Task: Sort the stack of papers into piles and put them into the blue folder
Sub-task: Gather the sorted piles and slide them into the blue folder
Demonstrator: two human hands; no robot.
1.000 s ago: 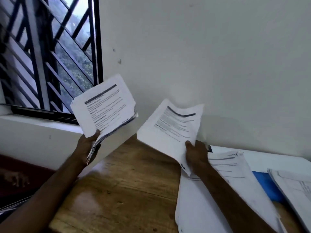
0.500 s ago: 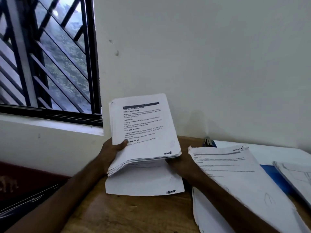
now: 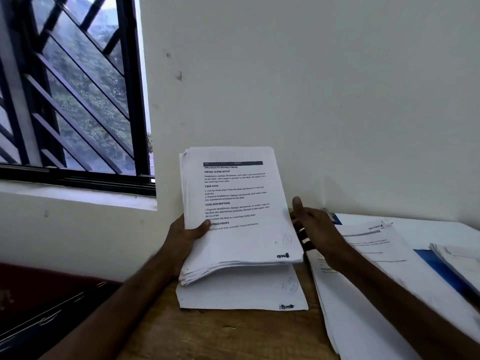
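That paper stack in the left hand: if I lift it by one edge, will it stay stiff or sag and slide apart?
Likely floppy: the stack, gripped at its left edge by the left hand, droops along its near edge. Sheets may slide apart: they splay at the near left corner, and no clip shows. Probably light: one thumb pins it.

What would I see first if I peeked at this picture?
First comes the thick stack of papers in the middle, gripped by the left hand, its printed page facing the camera. Next is the window with black bars at the upper left. Last is the blue folder, peeking out between paper piles on the right.
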